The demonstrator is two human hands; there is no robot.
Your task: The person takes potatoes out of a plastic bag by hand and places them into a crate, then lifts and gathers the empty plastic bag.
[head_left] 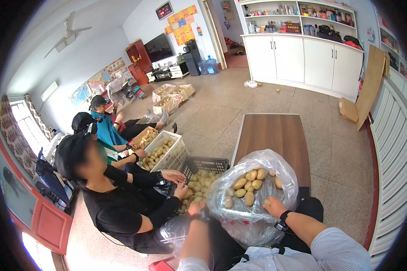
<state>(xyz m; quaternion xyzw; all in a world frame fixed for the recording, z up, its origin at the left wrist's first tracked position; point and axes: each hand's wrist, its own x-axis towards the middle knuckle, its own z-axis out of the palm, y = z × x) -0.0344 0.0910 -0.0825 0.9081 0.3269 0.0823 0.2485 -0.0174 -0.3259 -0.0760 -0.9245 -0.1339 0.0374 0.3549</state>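
Both hands at plastic bag (pixel 253 203) | right hand (pixel 274 207) seemingly cupping potato (pixel 267 203) | left hand (pixel 196 208) grip unclear | mouth faces up

A single head-worn camera looks forward and down with a wide fisheye bend, dark at the corners. Near, at the bottom edge, sit the wearer's forearms and a plastic bag (pixel 253 198); far ahead lie the floor and white cupboards (pixel 303 58).

tan potatoes (pixel 248 185); clear plastic bag (pixel 239 221); dark brown table (pixel 276 135); white cabinets (pixel 303 58)
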